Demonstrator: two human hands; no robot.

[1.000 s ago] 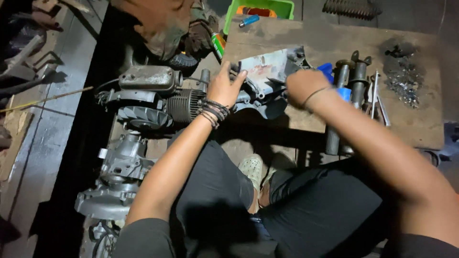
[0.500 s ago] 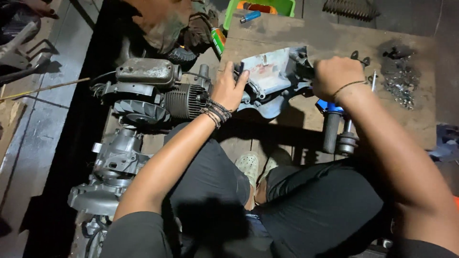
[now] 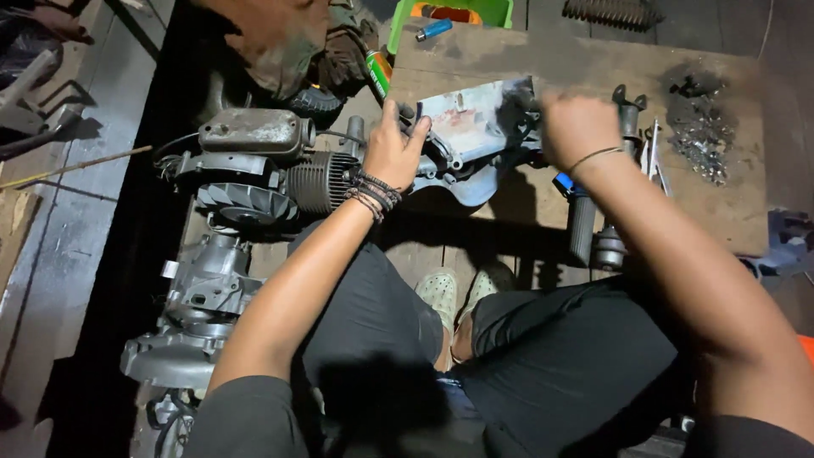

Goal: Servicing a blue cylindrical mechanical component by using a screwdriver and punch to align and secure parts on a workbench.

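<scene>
I look down over my knees at a low wooden bench. A grey metal engine casing with a flat plate face lies at the bench's near-left edge. My left hand, with beaded bracelets at the wrist, grips the casing's left side. My right hand is closed at the casing's right end; it is blurred and whatever it holds is hidden. A black cylindrical shock absorber and a blue-tipped part lie just below my right wrist.
A finned scooter engine sits on the floor to the left, with another engine case nearer me. A heap of small bolts lies at the bench's right. A green bin, a lighter and a coil spring are at the far edge.
My right hand has moved from the shock absorber's side up to the casing's right end. The left hand has stayed on the casing. The view has shifted slightly.
</scene>
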